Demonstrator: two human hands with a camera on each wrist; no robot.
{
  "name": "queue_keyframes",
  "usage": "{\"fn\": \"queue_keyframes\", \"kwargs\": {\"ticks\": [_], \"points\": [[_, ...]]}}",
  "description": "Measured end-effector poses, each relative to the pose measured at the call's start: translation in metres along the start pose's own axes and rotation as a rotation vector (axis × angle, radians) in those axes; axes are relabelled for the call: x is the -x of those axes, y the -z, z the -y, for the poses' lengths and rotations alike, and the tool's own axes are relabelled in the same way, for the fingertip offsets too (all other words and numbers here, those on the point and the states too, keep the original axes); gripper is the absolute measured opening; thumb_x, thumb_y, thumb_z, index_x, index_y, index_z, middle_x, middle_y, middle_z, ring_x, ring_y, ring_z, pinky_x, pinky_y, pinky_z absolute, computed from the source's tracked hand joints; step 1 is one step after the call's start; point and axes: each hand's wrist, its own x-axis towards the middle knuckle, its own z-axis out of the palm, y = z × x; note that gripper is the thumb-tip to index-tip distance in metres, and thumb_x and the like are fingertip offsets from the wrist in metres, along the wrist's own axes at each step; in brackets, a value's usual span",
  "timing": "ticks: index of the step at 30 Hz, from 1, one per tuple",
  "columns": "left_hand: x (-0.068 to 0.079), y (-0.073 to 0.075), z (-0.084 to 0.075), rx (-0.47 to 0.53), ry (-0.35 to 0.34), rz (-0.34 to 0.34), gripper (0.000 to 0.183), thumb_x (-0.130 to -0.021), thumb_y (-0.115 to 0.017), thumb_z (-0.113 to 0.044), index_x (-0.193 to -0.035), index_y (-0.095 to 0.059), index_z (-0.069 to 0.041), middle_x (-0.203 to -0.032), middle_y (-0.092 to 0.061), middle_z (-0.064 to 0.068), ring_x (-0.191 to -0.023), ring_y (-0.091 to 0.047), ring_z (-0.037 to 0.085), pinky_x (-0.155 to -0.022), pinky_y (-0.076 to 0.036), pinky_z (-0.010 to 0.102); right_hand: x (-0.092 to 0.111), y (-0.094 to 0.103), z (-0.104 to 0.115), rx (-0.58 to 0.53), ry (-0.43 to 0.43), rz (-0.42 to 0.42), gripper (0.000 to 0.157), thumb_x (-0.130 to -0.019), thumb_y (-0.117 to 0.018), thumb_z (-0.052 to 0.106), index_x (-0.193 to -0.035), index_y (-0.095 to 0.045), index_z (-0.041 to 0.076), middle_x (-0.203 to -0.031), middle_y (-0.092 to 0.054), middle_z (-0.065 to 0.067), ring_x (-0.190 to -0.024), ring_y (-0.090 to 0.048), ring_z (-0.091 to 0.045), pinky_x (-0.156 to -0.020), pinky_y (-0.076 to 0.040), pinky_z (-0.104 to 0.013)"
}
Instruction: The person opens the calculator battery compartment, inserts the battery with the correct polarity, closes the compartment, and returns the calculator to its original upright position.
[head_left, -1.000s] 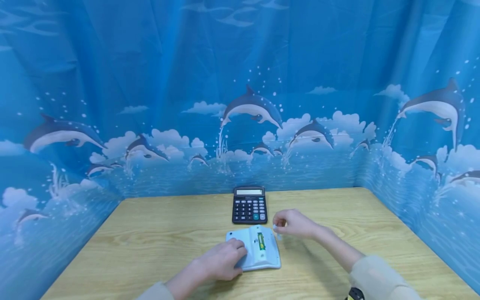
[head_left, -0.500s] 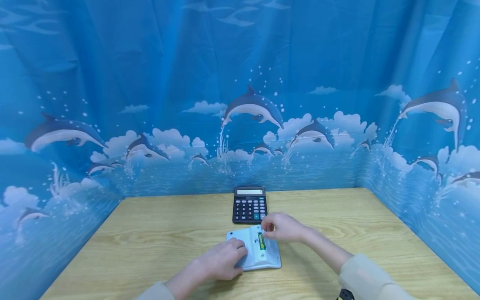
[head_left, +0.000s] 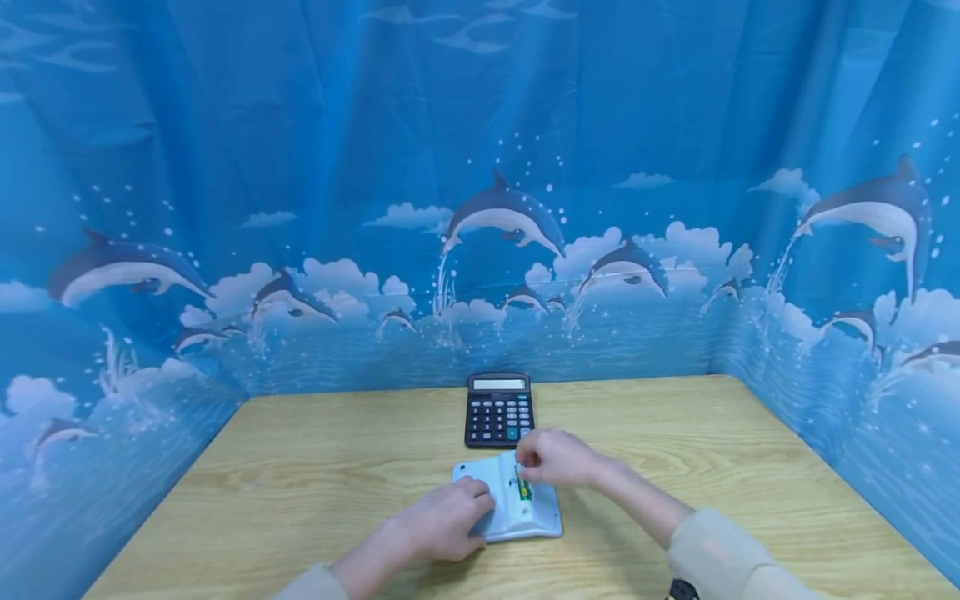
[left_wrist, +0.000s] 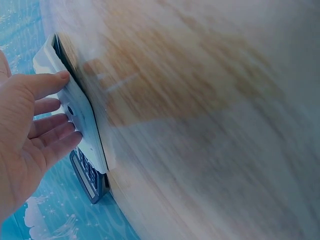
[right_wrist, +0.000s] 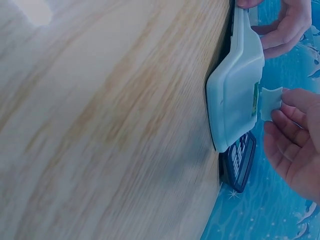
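Note:
A white calculator (head_left: 501, 517) lies face down on the table, its back up and its battery compartment uncovered. A green battery (head_left: 524, 488) shows in that compartment. My left hand (head_left: 448, 518) holds the calculator at its left part, thumb at the near edge and fingers on the back. Over the compartment's far end, my right hand (head_left: 558, 457) pinches a small white battery cover (right_wrist: 271, 103) between thumb and fingers. In the right wrist view a narrow gap separates the cover from the calculator's back.
Just beyond the white calculator lies a black calculator (head_left: 498, 412), keys up. The wooden table (head_left: 337, 450) is bounded by a blue curtain (head_left: 345, 208) printed with dolphins at the back and sides.
My right hand has moved left with the battery cover, from beside the calculator to over its battery compartment. My left hand and both calculators have kept their places.

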Motion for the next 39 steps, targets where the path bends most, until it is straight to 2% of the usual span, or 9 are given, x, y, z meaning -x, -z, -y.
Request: {"fn": "queue_keyframes", "kwargs": {"ticks": [8,21,28,39], "points": [[0.0,0.0,0.0,0.011,0.006,0.006,0.04,-0.076,-0.074,-0.032,-0.112,-0.062,-0.017,-0.111,-0.058,-0.002,-0.099,-0.054,0.008,-0.084,-0.047,0.024,-0.002,-0.004,0.002,0.012,-0.023,0.023,0.009,-0.08,-0.07,0.019,-0.086,-0.067,0.013,-0.07,-0.052,0.012,-0.063,-0.048,-0.004,-0.058,-0.043,-0.02],[0.001,0.0,0.0,-0.027,-0.012,-0.018,0.04,-0.075,-0.074,-0.032,-0.109,-0.063,-0.016,-0.109,-0.058,-0.002,-0.095,-0.053,0.008,-0.082,-0.046,0.021,-0.004,-0.003,0.005,0.067,-0.081,0.027,0.009,-0.079,-0.071,0.02,-0.084,-0.066,0.015,-0.07,-0.051,0.011,-0.063,-0.047,-0.005,-0.057,-0.042,-0.02],[0.002,0.001,0.0,-0.019,-0.005,-0.004,0.04,-0.076,-0.073,-0.033,-0.111,-0.062,-0.016,-0.11,-0.058,-0.001,-0.097,-0.053,0.008,-0.083,-0.046,0.022,-0.005,-0.005,0.008,0.104,-0.076,0.025,0.011,-0.079,-0.072,0.021,-0.084,-0.067,0.014,-0.07,-0.051,0.01,-0.063,-0.046,-0.006,-0.057,-0.041,-0.021],[0.001,-0.002,0.001,-0.022,-0.013,-0.017,0.04,-0.076,-0.074,-0.032,-0.11,-0.063,-0.016,-0.109,-0.059,-0.002,-0.096,-0.053,0.008,-0.083,-0.046,0.022,-0.007,-0.007,0.012,0.117,-0.113,0.041,0.009,-0.079,-0.071,0.021,-0.085,-0.068,0.014,-0.071,-0.052,0.01,-0.064,-0.046,-0.006,-0.059,-0.041,-0.021]]}}
